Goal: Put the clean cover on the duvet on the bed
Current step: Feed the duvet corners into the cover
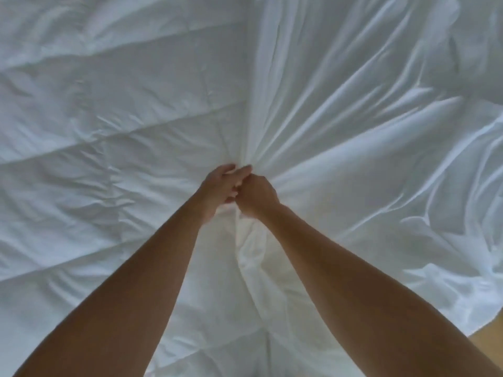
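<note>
- Surroundings: white bedding fills nearly the whole view. A quilted duvet with stitched lines spreads out to the left of the fingers and beyond them. A smoother, thinner cover lies to the right of the fingers and beyond them.
- A narrow strip of tan floor shows well to the right of the fingers, on the near side, past the edge of the cover.
- Obstruction: two bare forearms run in from the near edge and hide the bedding beneath them. A bunched ridge of white cloth lies between the forearms, just on the near side of the fingers.
- Count: one duvet, one cover, two hands, two forearms.
- Right hand: fingers curled into a fist around gathered cover cloth. Long pleats fan out from this fist across the cover, away and to the right.
- Left hand: touching the right hand, knuckle side up. Its fingers reach forward, mostly extended, tips on the cloth where the pleats meet. Whether they pinch the cloth underneath cannot be told.
- Task item location: the edge of the cover meets the duvet right at the fingers.
</note>
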Motion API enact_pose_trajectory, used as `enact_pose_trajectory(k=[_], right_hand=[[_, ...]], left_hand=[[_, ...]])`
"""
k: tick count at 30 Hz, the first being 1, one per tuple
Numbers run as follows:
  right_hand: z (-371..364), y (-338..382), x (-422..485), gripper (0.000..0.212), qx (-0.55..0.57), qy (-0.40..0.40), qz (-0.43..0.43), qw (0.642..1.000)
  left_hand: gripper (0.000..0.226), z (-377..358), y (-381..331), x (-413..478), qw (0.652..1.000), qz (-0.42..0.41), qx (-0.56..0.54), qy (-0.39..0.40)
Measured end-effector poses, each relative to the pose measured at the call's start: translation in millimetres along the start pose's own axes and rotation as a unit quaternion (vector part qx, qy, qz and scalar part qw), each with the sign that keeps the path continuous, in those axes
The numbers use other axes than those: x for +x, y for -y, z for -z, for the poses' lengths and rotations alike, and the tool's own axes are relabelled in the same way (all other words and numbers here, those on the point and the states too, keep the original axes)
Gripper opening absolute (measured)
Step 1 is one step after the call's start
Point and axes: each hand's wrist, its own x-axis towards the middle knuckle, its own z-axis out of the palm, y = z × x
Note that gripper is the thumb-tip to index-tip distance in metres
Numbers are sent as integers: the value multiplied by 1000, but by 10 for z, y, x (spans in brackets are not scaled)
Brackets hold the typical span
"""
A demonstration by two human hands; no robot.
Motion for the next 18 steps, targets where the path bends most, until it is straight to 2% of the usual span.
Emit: enact_pose_trajectory(k=[2,4,6,8,11,13,15,17,18], right_hand=[[-177,199,-83,26,4,56,54,997],[-246,231,-127,22,-12,109,74,991],[-232,142,-123,27,-37,137,69,987],[-168,55,-74,30,-48,132,37,989],[-78,50,93,35,-55,103,-5,993],[-44,65,238,54,-72,68,-28,995],[8,4,365,84,-77,24,-71,994],[60,-140,481,111,-79,47,-115,989],[53,-201,518,122,-83,77,-124,986]], left_hand=[[71,89,-333,258,998,-39,-12,-39],[56,161,-547,485,994,-63,4,-88],[45,180,-606,667,993,-48,22,-107],[47,226,-568,763,985,-52,83,-140],[54,742,-496,837,943,-81,176,-272],[59,1424,-489,852,908,-54,198,-366],[63,2037,-457,904,885,-2,206,-418],[59,2139,-436,950,885,40,216,-411],[54,2022,-425,976,893,36,212,-395]])
